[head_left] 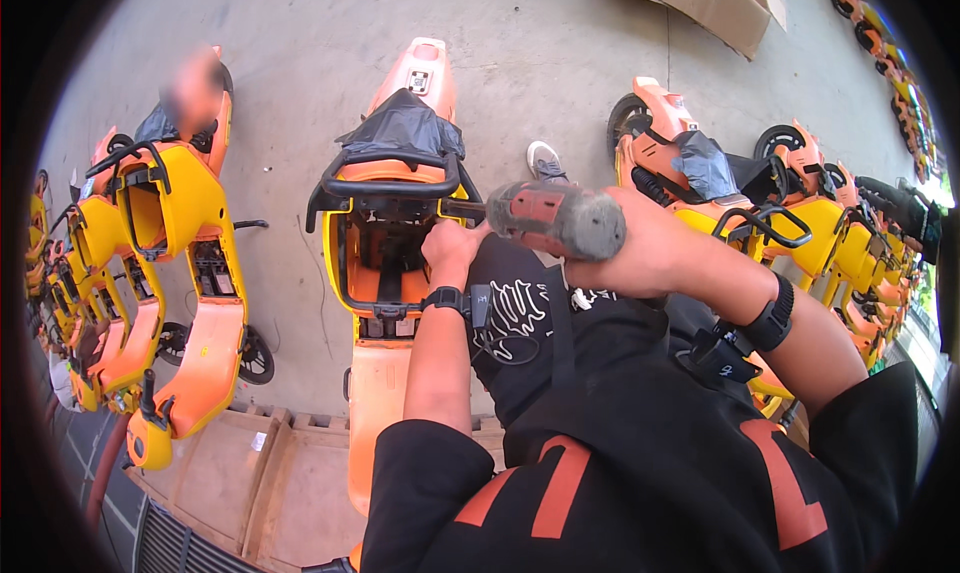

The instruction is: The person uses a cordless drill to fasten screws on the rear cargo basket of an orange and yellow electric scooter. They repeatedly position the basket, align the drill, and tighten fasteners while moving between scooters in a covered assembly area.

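My right hand (640,243) is wrapped round the grip of a red and black cordless drill (545,218). Its front end points left, at the side of an orange and yellow scooter body (350,263) just below the black rear rack (390,187). My left hand (452,245) is at the right edge of the scooter's open seat compartment (390,258), close to the drill's tip. Its fingers are closed, and whatever they pinch is hidden. A dark plastic cover (405,128) lies over the part behind the rack.
Similar orange and yellow scooters stand in rows on the left (215,323) and the right (660,153). A cardboard box (705,8) lies on the grey floor at the far right. Brown boards (310,483) lie near the scooter's front end. My shoe (545,161) is beside the scooter.
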`<state>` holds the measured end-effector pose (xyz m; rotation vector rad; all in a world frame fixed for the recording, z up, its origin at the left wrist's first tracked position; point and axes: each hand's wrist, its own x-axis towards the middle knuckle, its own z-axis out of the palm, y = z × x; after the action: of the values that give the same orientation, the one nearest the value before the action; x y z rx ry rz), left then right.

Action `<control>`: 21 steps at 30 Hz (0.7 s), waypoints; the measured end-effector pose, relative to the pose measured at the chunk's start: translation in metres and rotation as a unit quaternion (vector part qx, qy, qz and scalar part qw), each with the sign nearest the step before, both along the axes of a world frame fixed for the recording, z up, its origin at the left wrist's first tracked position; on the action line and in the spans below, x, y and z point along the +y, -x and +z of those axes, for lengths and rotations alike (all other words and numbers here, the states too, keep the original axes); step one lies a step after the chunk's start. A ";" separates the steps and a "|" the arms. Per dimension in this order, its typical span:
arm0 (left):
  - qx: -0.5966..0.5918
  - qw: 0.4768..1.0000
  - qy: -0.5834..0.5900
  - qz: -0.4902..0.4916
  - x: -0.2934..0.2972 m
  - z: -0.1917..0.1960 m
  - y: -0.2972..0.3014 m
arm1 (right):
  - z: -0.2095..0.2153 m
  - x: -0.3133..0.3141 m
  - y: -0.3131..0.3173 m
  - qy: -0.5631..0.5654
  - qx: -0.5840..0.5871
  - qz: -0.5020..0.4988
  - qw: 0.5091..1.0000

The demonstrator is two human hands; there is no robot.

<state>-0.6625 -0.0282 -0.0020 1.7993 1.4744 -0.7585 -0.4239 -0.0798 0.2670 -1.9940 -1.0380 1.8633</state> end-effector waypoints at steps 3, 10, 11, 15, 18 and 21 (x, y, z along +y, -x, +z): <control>0.037 0.999 0.010 0.005 0.002 0.013 -0.010 | 0.009 0.016 -0.013 0.109 0.006 -0.067 0.992; 0.010 1.000 0.009 0.003 0.000 0.002 -0.005 | -0.001 0.004 -0.006 -0.027 -0.016 0.019 0.999; -0.022 1.000 -0.007 -0.006 -0.008 -0.028 0.011 | 0.006 0.006 0.002 -0.037 -0.039 0.030 0.998; -0.042 0.999 -0.009 0.009 -0.021 -0.083 0.039 | 0.015 -0.003 0.033 -0.119 -0.115 0.106 0.980; -0.021 0.999 0.005 0.024 -0.003 -0.001 -0.001 | 0.024 -0.007 0.043 -0.005 -0.100 0.144 0.985; -0.018 0.999 -0.020 0.034 -0.004 -0.001 -0.001 | 0.031 -0.009 0.062 -0.031 -0.131 0.202 0.970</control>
<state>-0.6612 -0.0320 -0.0030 1.7735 1.5283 -0.6650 -0.4862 -0.0890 0.2978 -2.1582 -1.6643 1.7398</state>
